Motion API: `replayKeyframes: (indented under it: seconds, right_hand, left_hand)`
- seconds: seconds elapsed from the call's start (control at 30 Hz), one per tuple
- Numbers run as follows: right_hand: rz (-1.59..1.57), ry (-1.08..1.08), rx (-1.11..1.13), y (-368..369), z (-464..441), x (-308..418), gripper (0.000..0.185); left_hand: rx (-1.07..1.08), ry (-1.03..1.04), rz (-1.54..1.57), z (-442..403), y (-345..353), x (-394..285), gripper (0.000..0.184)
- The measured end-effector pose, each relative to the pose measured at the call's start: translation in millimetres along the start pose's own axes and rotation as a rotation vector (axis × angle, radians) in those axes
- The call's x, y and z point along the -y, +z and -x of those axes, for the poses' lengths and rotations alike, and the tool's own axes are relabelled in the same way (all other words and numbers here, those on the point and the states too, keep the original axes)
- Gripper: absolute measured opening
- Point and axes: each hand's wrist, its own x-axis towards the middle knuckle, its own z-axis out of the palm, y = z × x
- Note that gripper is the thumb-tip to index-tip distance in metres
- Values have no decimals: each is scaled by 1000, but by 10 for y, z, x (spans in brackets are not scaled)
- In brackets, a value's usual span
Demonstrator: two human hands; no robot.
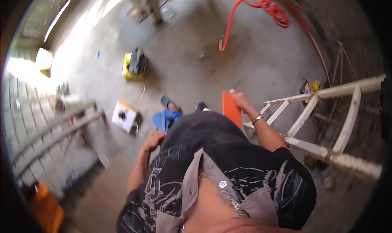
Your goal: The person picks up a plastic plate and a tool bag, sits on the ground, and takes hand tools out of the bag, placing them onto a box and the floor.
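Observation:
My right hand (241, 101) is out to the right of my body, closed on the edge of a flat orange board (232, 110). The board hangs beside my dark shirt, and its exact kind cannot be made out. My left hand (154, 139) is low at my left side, against the shirt's edge. Its fingers curl inward, and whatever they may hold is hidden. Just beyond it shows blue cloth (165, 119), which looks like a trouser leg above my foot.
A white wooden ladder (303, 115) stands close on the right. A red hose (229, 26) lies coiled ahead. On the concrete floor are a yellow and grey box-shaped item (134, 64) and a white box (123, 116). Wooden rails (61, 131) stand at left.

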Motion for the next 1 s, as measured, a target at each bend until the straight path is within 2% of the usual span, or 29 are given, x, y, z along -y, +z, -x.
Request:
replayKeyframes:
  seconds: [0.07,0.1,0.17,0.2,0.27,0.3,0.37,0.4,0.47,0.53,0.6,0.63,0.67,0.7,0.77,0.8,0.83,0.87,0.93,1.0]
  right_hand:
    - [-72,-82,-36,-15,-339,-301,66]
    - [-44,-88,8,-18,-394,-205,66]
    - [-163,10,212,-58,-401,142,56]
    - [-144,6,242,1,-545,229,56]
    - [126,-30,370,156,-841,406,35]
    - [141,-24,389,265,-993,483,35]
    - [439,-168,502,566,-1330,564,23]
    - [443,-163,526,711,-1513,532,23]
    - [386,-88,827,1082,-1873,314,26]
    - [590,49,1014,1427,-2219,115,25]
    - [581,89,1010,1707,-2562,-428,23]
    - [594,115,1017,1730,-2574,-192,23]
    - [461,244,967,1733,-2544,48,23]
    - [327,371,907,1765,-2508,391,24]
    - [391,478,929,1856,-2576,858,29]
    - [449,549,946,1894,-2657,1001,35]
    - [459,555,947,1892,-2775,1024,35]
    - [489,625,921,1847,-2864,975,40]
    - [513,704,902,1804,-2872,1005,46]
    - [529,632,870,1716,-2853,1179,55]
  left_hand:
    - [9,-254,534,241,121,-471,33]
    - [-30,-267,567,229,181,-605,33]
    - [-105,-271,552,160,274,-774,33]
    - [-134,-280,571,97,250,-776,33]
    - [-72,-251,402,-77,170,-761,32]
    - [-37,-318,401,-163,72,-781,33]
    - [-16,-373,373,-368,-43,-663,34]
    - [17,-416,324,-469,-138,-607,36]
    - [23,-462,278,-647,-354,-563,39]
    - [141,-459,167,-895,-713,-494,41]
    - [153,-458,93,-1254,-1103,-275,42]
    - [73,-464,224,-1444,-1322,-158,41]
    - [-7,-475,357,-1618,-1506,-45,40]
    - [-112,-440,263,-1826,-1764,-6,40]
    - [-278,-380,440,-2256,-2296,10,41]
    - [-247,-348,615,-2438,-2594,-5,37]
    - [-362,-378,985,-2622,-2746,48,33]
    - [-365,-312,1127,-2728,-2921,100,32]
    - [-395,-171,1220,-2928,-3157,177,33]
    - [-380,-157,1281,-3074,-3308,200,30]
